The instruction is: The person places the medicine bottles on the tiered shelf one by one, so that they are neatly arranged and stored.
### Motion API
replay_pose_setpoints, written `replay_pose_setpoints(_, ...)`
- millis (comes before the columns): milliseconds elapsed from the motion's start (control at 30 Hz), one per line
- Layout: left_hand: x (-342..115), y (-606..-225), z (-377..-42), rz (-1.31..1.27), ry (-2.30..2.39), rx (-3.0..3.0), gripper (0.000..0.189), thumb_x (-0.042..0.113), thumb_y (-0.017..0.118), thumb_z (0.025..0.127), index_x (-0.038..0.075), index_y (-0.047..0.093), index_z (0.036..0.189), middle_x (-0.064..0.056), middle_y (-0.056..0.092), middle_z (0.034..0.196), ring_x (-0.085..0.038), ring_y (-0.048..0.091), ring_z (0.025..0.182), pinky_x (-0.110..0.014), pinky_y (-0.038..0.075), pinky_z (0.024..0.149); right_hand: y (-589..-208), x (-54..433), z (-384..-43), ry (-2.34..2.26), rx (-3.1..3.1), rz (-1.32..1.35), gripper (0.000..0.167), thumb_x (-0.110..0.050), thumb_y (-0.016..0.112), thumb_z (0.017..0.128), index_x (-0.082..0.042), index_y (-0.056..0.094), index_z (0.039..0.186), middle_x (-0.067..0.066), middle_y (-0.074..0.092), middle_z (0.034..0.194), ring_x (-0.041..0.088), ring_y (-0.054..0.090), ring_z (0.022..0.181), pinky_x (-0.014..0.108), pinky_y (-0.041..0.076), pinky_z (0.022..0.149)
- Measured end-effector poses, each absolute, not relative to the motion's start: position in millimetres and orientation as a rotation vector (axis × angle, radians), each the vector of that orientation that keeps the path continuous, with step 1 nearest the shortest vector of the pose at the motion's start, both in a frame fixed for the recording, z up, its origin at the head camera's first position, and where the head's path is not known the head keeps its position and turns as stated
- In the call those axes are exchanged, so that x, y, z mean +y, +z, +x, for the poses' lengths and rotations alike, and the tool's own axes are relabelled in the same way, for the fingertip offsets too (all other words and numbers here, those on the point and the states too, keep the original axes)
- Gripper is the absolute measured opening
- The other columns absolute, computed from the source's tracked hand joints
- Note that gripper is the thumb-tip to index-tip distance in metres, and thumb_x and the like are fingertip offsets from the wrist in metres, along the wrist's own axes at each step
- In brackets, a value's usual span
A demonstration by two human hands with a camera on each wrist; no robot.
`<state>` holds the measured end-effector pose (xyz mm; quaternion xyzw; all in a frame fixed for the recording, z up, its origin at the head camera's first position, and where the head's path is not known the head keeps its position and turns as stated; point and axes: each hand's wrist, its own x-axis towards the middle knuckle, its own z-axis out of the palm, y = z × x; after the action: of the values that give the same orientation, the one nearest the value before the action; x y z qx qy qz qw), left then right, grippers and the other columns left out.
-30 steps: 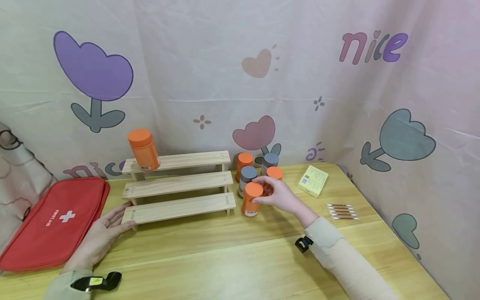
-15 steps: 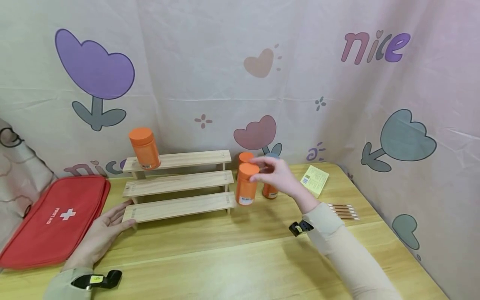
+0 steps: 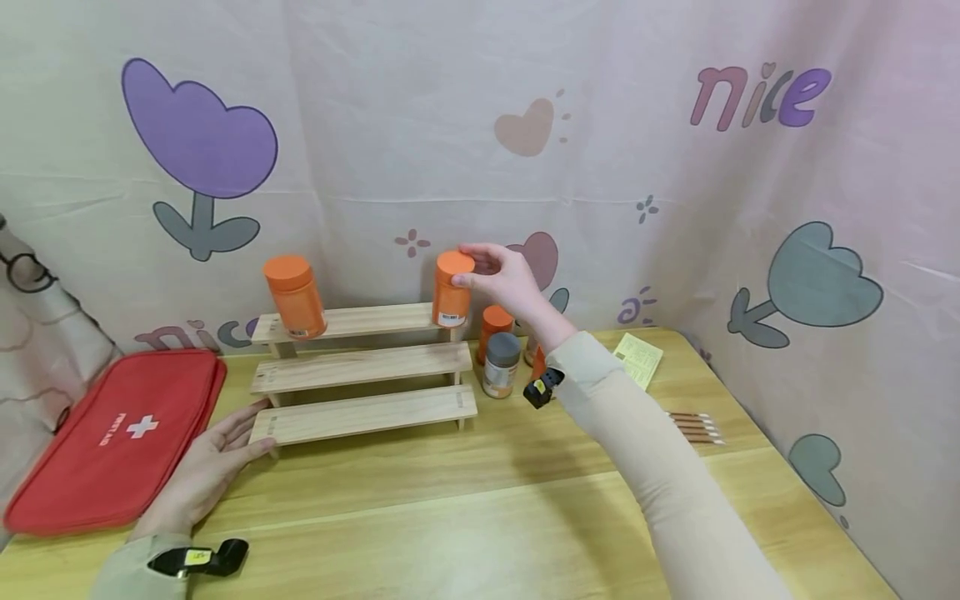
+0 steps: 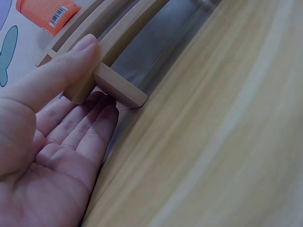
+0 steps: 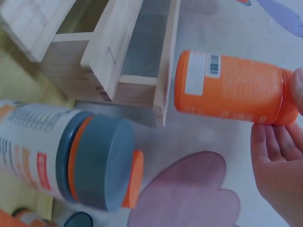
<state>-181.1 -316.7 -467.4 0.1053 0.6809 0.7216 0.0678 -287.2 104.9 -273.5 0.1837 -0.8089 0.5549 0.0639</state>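
On the bench point(image 3: 360, 517), a wooden rack point(image 3: 367, 415) has its eight-o'clock corner gripped by a person's left hand point(image 3: 198, 475); the right hand point(image 3: 512, 287) pinches an orange bottle point(image 3: 452, 298), newly raised from the rack's three o'clock to its two o'clock, apparently almost shelved, contact unclear.

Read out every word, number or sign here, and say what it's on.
"FIRST AID" and white cross: red fabric case.
"nice", upper right: pale flower-print cloth backdrop.
"nic", lower left, rest partly hidden: that backdrop.
Too small or blurred: print on the orange plastic bottle in the right hand, the matching bottle farther left, the grey-lidded white plastic bottle, yellow box, three-tier wooden rack, and yellow stickers on black wrist devices.
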Motion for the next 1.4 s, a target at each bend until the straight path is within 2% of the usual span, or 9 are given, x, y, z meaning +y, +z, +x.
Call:
replay_pose_setpoints(67, -316.6, -467.5, -181.1, 0.317, 2.177, 2.045, 0.071, 0.0, 0.058, 0.093, -0.001, 0.017, 0.151, 0.014, 0.047, 0.125, 0.009, 0.05, 0.109, -0.015, 0.047, 0.085, -274.5, 99.3, -293.8, 1.679, -2.43, 0.526, 0.052, -0.021, 0.078, 0.081, -0.011, 0.06, 0.129, 0.003, 0.064, 0.121, 0.015, 0.058, 0.106, 0.029, 0.049, 0.088)
replay_pose_setpoints(300, -315.4, -464.1, -180.6, 0.253, 2.134, 2.085, 0.074, 0.004, 0.06, 0.094, -0.001, 0.014, 0.151, 0.002, 0.04, 0.136, 0.011, 0.048, 0.108, -0.014, 0.046, 0.086, -278.2, 88.6, -307.7, 1.729, -2.393, 0.465, 0.05, -0.018, 0.077, 0.082, -0.007, 0.06, 0.128, 0.006, 0.064, 0.118, 0.016, 0.059, 0.105, 0.026, 0.049, 0.088)
replay_pose_setpoints(567, -314.7, -464.6, -181.2, 0.332, 2.183, 2.051, 0.072, -0.001, 0.059, 0.093, -0.003, 0.015, 0.15, 0.012, 0.046, 0.129, 0.009, 0.049, 0.11, -0.015, 0.046, 0.087, -278.0, 85.0, -312.4, 1.747, -2.396, 0.474, 0.046, -0.018, 0.076, 0.083, -0.008, 0.061, 0.126, 0.006, 0.063, 0.119, 0.016, 0.058, 0.107, 0.025, 0.049, 0.088)
replay_pose_setpoints(867, -315.3, -464.9, -181.3, 0.389, 2.226, 2.004, 0.069, -0.006, 0.056, 0.093, -0.004, 0.017, 0.15, 0.017, 0.05, 0.124, 0.005, 0.051, 0.111, -0.017, 0.048, 0.086, -284.7, 98.8, -308.1, 1.799, -2.368, 0.549, 0.061, -0.016, 0.076, 0.084, -0.01, 0.049, 0.138, 0.003, 0.056, 0.132, 0.015, 0.054, 0.117, 0.029, 0.046, 0.094)
replay_pose_setpoints(1067, -315.3, -464.2, -181.6, 0.365, 2.204, 2.025, 0.069, -0.004, 0.056, 0.093, -0.003, 0.017, 0.15, 0.017, 0.049, 0.124, 0.007, 0.051, 0.111, -0.016, 0.047, 0.086, -296.5, 123.9, -295.3, 1.786, -2.495, 0.631, 0.051, -0.014, 0.073, 0.086, -0.008, 0.054, 0.133, 0.01, 0.057, 0.131, 0.024, 0.054, 0.118, 0.033, 0.048, 0.092)
replay_pose_setpoints(1233, -315.3, -465.3, -182.0, 0.397, 2.224, 2.0, 0.068, -0.006, 0.056, 0.093, -0.004, 0.017, 0.15, 0.015, 0.049, 0.125, 0.006, 0.051, 0.112, -0.017, 0.047, 0.086, -312.3, 145.0, -282.3, 1.665, -2.646, 0.772, 0.052, -0.014, 0.074, 0.085, -0.003, 0.055, 0.132, 0.016, 0.055, 0.132, 0.033, 0.051, 0.121, 0.038, 0.047, 0.094)
replay_pose_setpoints(1400, -316.4, -467.0, -182.6, 0.421, 2.231, 1.989, 0.067, -0.005, 0.056, 0.093, -0.001, 0.021, 0.15, 0.016, 0.05, 0.125, 0.005, 0.051, 0.112, -0.017, 0.047, 0.087, -324.7, 160.1, -272.3, 1.479, -2.736, 0.773, 0.053, -0.019, 0.079, 0.081, -0.006, 0.059, 0.128, 0.015, 0.059, 0.126, 0.032, 0.055, 0.115, 0.045, 0.045, 0.096)
